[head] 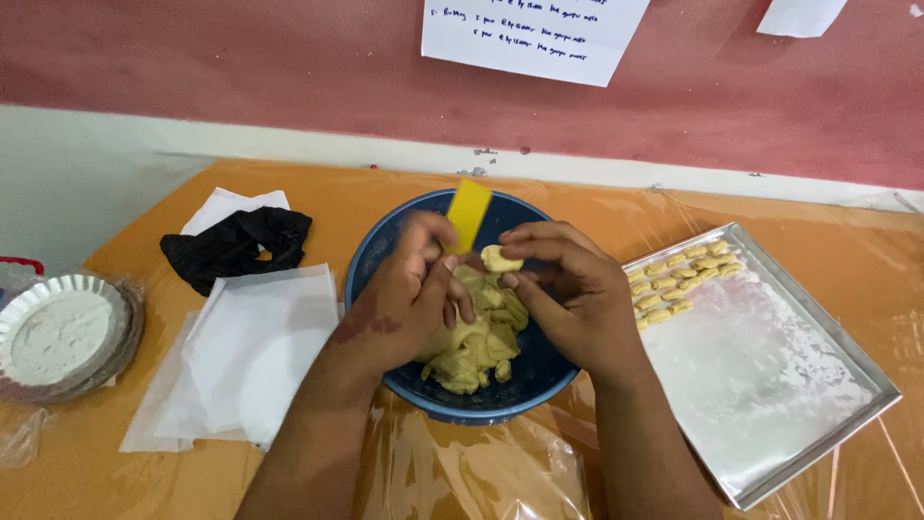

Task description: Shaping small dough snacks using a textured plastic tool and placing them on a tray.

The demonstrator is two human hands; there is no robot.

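A blue bowl [366, 258] sits in the middle of the orange table and holds a mass of yellow dough [476, 342]. My left hand [409, 299] is over the bowl, gripping a flat yellow scraper [469, 212] that sticks up past the fingers. My right hand [568, 299] pinches a small piece of dough [500, 258] between thumb and fingertips, just right of the scraper. Both hands hover above the dough mass.
A floured metal tray [770, 385] lies to the right with several small shaped dough pieces [679, 274] at its far corner. White paper sheets [241, 356] and a black cloth [236, 246] lie left. A fluted dish of flour [60, 332] stands far left. The wall runs behind.
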